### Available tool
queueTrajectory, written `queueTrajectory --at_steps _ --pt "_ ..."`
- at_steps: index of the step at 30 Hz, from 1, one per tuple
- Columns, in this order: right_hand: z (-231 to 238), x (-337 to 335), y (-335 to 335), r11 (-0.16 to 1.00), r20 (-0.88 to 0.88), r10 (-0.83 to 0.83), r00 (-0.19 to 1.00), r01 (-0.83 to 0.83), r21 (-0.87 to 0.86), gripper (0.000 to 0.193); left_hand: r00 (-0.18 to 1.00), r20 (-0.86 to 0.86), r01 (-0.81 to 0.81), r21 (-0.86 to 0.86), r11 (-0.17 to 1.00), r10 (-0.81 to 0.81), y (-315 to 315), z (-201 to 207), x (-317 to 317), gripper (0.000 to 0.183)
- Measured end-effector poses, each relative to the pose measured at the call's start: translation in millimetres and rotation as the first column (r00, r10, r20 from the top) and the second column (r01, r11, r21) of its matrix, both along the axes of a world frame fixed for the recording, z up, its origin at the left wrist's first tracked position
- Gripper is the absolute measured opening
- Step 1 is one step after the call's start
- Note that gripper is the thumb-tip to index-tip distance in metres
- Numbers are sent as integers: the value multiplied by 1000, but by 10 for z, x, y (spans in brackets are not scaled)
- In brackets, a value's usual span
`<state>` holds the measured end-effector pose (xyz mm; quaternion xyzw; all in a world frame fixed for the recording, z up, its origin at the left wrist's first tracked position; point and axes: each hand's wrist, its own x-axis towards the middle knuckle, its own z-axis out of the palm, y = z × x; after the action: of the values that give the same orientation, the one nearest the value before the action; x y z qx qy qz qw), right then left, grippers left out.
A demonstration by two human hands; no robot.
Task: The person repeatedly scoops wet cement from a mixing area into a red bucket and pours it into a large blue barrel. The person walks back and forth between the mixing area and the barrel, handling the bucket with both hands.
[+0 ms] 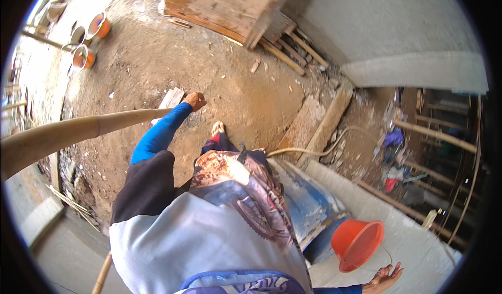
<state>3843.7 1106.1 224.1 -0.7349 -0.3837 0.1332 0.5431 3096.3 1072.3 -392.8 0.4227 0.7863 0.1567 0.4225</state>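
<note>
My right hand [383, 279] is at the lower right with the thin wire handle of an orange bucket [357, 244] hooked in its fingers; some fingers stick out. The bucket is tilted, its mouth turned to the right, beside a worn blue drum [308, 197]. My left hand [195, 101], at the end of a blue sleeve, is curled into a loose fist over the dirt, and nothing shows in it. Close by that forearm, a thick bamboo pole [78, 129] runs in from the left edge; its far end is partly hidden behind the arm.
Several more buckets, one an orange bucket [99, 26], stand at the far left. A wooden panel box [217, 6] and a concrete wall [397, 27] are ahead. A hose [329, 150] lies on the right, past planks and a timber beam [332, 116]. Bamboo poles [434, 135] cross the right side.
</note>
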Motion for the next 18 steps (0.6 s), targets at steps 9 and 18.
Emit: queueTrajectory --at_steps 9,18 --pt "-873 -1986 1561 970 -444 238 864 -233 67 40 892 -89 -442 34 897 443 -133 -40 -1928 36" --pt "-2489 -5008 2936 841 -679 303 669 -523 -140 33 738 -179 -670 -72 739 651 -1023 -65 -3226 35"
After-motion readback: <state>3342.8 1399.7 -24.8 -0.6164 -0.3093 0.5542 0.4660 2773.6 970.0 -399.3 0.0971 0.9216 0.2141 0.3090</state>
